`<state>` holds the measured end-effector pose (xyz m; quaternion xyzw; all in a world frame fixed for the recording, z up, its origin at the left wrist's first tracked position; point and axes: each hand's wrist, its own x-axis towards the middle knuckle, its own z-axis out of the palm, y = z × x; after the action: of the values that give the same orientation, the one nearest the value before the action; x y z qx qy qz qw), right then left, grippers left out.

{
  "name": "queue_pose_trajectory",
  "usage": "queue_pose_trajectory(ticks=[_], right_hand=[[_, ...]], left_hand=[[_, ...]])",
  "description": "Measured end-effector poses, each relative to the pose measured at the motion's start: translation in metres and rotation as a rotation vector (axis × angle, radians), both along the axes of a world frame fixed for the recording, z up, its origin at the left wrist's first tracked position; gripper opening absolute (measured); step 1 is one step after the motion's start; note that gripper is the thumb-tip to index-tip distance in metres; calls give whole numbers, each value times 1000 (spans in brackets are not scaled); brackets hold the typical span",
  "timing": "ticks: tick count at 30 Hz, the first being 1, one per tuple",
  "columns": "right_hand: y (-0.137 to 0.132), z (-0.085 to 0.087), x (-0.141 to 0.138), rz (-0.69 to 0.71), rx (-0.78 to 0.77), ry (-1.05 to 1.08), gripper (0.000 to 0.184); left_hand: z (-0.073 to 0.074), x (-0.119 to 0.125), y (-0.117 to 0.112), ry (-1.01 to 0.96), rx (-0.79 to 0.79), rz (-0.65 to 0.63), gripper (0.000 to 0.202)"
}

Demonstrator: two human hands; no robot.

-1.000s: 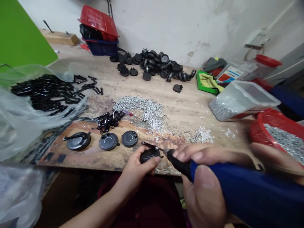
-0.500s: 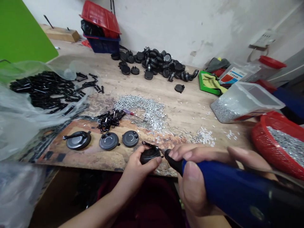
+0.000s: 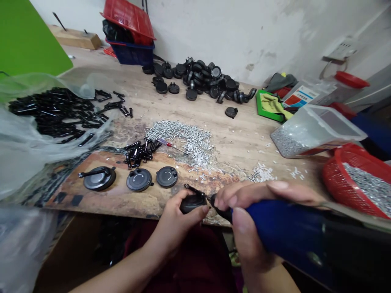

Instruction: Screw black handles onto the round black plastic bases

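Note:
My left hand grips a round black disc part at the near edge of the wooden table. A thin black lever sticks out of the part to the upper left. My right hand is wrapped around a blue electric screwdriver, thumb on its barrel and fingers over the black nose. The driver's tip touches the right side of the disc part. Three more black disc parts lie in a row just left of my left hand.
A spread of small silver screws and a pile of black levers lie mid-table. Black sticks on clear plastic sit left, a heap of black discs far back. A clear tub and red basket of screws stand right.
The screwdriver and my right hand have slid a little left and down toward the disc part. My left hand keeps its hold in the same spot.

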<state>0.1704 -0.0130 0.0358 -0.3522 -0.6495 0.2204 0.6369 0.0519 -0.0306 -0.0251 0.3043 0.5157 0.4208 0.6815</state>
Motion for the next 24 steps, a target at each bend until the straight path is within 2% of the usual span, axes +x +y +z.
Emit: queue_pose_trajectory(ticks=[4, 7, 11, 15, 18, 20, 22, 24], right_hand=[[5, 4, 1, 193, -10, 169, 24], [8, -2, 1, 256, -7, 210, 28], [9, -11, 2, 98, -22, 285, 46], [16, 0, 9, 31, -74, 362, 47], [24, 8, 16, -117, -105, 280, 47], [28, 7, 18, -156, -126, 183, 47], [27, 0, 22, -224, -39, 118, 49], [21, -12, 26, -409, 228, 47, 54]], left_hand=[[0, 1, -4, -72, -52, -12, 27], [-3, 2, -4, -88, -85, -4, 30], [-9, 1, 0, -25, -49, -12, 30], [-10, 1, 3, -1, -42, -49, 29], [-10, 1, 2, 5, -31, -81, 29], [-10, 0, 1, 5, -17, -86, 29], [-9, -2, -1, 34, -2, -91, 29], [-6, -5, -2, 118, 35, -113, 29]])
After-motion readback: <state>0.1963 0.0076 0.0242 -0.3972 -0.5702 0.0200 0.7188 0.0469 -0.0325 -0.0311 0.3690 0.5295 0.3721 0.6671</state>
